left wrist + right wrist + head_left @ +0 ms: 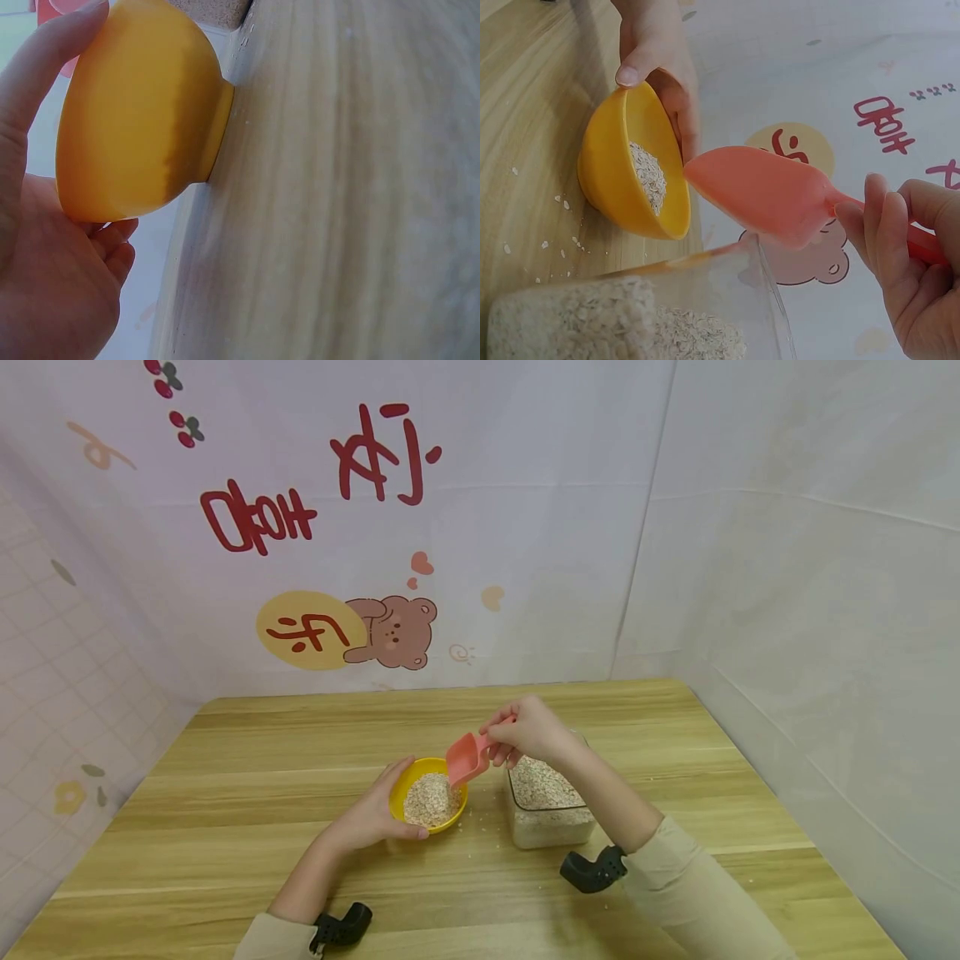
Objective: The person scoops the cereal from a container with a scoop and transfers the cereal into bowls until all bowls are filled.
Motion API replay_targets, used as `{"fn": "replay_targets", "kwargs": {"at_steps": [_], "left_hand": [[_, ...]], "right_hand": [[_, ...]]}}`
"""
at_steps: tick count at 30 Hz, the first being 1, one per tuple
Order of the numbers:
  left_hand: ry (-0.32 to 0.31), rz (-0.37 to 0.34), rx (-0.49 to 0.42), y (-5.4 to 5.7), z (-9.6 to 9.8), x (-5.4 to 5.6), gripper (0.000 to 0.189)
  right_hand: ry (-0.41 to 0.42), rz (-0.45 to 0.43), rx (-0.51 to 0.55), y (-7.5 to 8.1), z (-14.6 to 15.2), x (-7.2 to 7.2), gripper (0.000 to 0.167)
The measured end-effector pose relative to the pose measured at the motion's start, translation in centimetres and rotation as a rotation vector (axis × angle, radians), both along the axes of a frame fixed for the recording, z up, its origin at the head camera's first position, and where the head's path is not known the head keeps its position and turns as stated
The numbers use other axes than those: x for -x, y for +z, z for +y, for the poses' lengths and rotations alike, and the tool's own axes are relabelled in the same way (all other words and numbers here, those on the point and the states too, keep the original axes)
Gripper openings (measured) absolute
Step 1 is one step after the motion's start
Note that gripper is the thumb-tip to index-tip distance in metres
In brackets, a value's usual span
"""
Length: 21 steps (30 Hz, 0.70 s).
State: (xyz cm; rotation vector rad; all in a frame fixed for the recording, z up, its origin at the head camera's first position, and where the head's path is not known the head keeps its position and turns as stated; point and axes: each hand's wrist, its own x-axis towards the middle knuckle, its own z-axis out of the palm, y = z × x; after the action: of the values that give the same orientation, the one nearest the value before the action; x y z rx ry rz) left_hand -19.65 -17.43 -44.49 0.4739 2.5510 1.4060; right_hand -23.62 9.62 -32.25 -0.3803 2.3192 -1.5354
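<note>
Rolled oats (431,800) are heaped in a small yellow bowl (604,165) standing on the wooden table. My left hand (371,814) holds the bowl from its left side, thumb and fingers spread around the rim. In my right hand (528,731) is the handle of a pink scoop (467,760). The scoop is tilted, its tip low over the bowl's right edge, and its bare pink inside shows in the head view. A clear square container (553,835) full of oats stands right of the bowl, under the right forearm.
Loose oat flakes (566,204) are scattered on the table (262,777) between bowl and container. A white printed cloth (540,568) hangs behind the table and along its sides. Black wrist mounts (592,870) sit on both forearms.
</note>
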Motion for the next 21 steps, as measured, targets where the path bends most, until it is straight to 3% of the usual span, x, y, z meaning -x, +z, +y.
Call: {"fn": "replay_targets", "kwargs": {"at_steps": [21], "left_hand": [[-0.004, 0.040, 0.028, 0.0, 0.1, -0.1, 0.116]], "right_hand": [[-0.071, -0.034, 0.157, -2.4, 1.3, -1.1, 0.025]]}}
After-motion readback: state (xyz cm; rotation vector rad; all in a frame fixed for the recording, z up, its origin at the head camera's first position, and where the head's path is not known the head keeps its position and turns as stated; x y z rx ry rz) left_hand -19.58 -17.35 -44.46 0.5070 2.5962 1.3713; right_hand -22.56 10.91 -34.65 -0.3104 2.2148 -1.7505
